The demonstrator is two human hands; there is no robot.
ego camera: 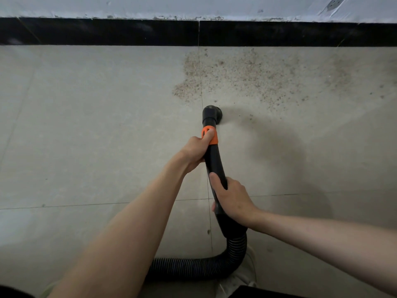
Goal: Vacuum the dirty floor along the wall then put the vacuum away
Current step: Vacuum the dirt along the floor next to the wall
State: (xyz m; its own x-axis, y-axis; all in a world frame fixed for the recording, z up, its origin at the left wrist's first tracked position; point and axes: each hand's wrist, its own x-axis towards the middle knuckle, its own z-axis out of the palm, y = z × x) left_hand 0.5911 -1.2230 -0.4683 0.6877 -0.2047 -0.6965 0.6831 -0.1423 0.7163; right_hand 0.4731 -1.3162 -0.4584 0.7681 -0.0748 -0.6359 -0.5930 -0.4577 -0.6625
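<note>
the vacuuming step is judged to be in hand, not the putting away. the black wand (214,162) is clasped by the left hand (196,150) at its orange collar (209,135) and by the right hand (233,201) nearer. its nozzle (211,114) is set on the floor (86,125), beyond both hands. the grit (240,76) lies farther and rightward, by the black skirting (98,32); a push that way is called for.

Single head-worn wide-angle view, looking steeply down and forward, close over the floor (86,125), facing the wall (193,7) and black skirting (107,32)
</note>
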